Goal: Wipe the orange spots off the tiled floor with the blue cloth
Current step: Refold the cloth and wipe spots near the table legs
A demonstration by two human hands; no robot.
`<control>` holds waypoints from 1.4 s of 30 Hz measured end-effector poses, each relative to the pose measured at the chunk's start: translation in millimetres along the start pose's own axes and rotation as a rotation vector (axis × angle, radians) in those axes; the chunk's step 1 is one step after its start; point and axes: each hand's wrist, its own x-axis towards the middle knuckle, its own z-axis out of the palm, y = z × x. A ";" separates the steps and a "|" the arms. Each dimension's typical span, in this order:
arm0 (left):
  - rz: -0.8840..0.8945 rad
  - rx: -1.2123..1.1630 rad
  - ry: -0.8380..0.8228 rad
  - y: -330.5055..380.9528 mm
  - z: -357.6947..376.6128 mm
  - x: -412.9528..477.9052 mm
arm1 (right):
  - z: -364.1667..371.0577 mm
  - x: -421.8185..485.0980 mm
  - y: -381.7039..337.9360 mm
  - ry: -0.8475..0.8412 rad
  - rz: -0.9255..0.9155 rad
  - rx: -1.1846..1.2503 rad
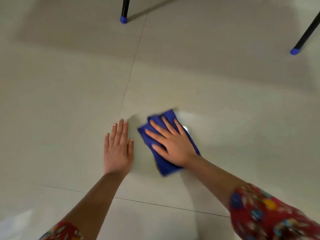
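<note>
Your right hand (171,144) lies flat, fingers spread, pressing the folded cloth (166,163); its length runs along your forearm. Left hand (117,149) rests open just beside, holding nothing.

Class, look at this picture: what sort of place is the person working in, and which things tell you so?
Probably an indoor room: a pale tiled floor with grout lines and two black furniture legs with blue caps.
</note>
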 end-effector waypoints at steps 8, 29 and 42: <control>-0.089 0.037 0.000 -44.7 -3.2 -35.7 | -23.4 26.7 48.8 0.045 0.552 0.054; -0.089 -0.030 -0.020 -46.2 -7.0 -39.6 | 9.6 -56.9 -67.1 -0.003 0.042 -0.015; -0.458 -0.056 0.207 -98.0 -26.0 -139.2 | 26.2 -51.5 -187.2 -0.050 -0.363 0.034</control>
